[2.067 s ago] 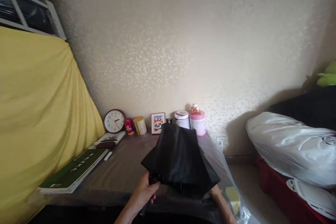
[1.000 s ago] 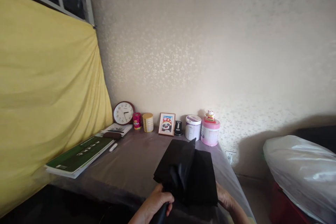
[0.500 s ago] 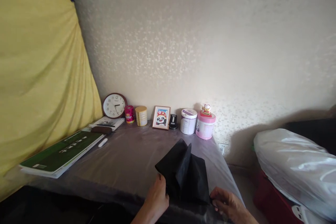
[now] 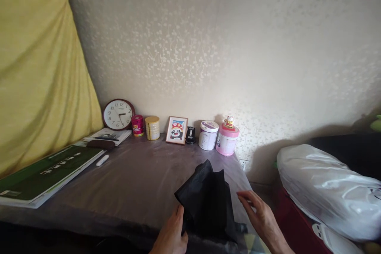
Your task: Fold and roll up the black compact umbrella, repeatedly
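A piece of black pleated fabric (image 4: 205,202), with pointed loose folds, stands up near the front right of the table; I cannot tell exactly what it is. My left hand (image 4: 174,228) is closed on its lower left edge, thumb upward. Low on its right side, a short dark tab (image 4: 241,228) sticks out. My right hand (image 4: 257,212) is apart from the fabric, to its right, with fingers partly bent and apart and nothing seen in them. The bottom of the fabric is dark and hard to make out.
A grey cover lies over the table (image 4: 139,182). Along the wall stand a clock (image 4: 119,114), tins, a framed panda picture (image 4: 176,130) and a pink-lidded tub (image 4: 227,141). Green book (image 4: 50,172) at left; white plastic bag (image 4: 324,190) on a red box at right.
My right hand has let go of the fabric's lower right corner and moved up and away. The fabric's folds have drawn closer together. The view has shifted slightly to the right.
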Available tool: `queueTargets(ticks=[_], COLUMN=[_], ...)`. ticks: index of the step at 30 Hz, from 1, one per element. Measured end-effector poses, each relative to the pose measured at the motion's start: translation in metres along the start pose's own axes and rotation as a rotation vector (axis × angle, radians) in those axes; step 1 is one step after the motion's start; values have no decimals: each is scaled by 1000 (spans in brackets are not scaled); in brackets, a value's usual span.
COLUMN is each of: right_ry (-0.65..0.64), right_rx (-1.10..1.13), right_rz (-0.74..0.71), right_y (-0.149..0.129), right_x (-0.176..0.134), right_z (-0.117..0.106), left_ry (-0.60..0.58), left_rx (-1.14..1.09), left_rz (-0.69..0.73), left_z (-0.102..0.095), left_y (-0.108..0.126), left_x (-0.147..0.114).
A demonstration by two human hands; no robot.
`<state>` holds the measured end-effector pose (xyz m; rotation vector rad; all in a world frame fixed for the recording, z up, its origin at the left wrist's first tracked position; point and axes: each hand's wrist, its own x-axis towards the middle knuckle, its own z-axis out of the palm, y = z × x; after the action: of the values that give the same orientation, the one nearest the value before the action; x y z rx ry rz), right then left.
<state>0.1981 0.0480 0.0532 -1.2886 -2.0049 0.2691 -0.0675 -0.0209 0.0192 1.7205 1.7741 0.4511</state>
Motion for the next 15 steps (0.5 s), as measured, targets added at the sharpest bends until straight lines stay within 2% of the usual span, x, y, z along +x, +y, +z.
queueTargets(ticks=[4,7,11,15], right_ry=[-76,-164,-237,-237], right_rx=[-128,-274,-453,-493], right_rz=[-238,-356,-408,-370], right_y=[-42,-57,-59,-57], right_x=[35,53,66,75], right_z=[13,32,52,61], left_ry=[20,-2,-33,-10], left_rx=[118,220,332,399], left_rz=[39,32,-2,-17], left_z=[9,13,16,21], left_y=[1,4,8,8], left_x=[1,3,8,11])
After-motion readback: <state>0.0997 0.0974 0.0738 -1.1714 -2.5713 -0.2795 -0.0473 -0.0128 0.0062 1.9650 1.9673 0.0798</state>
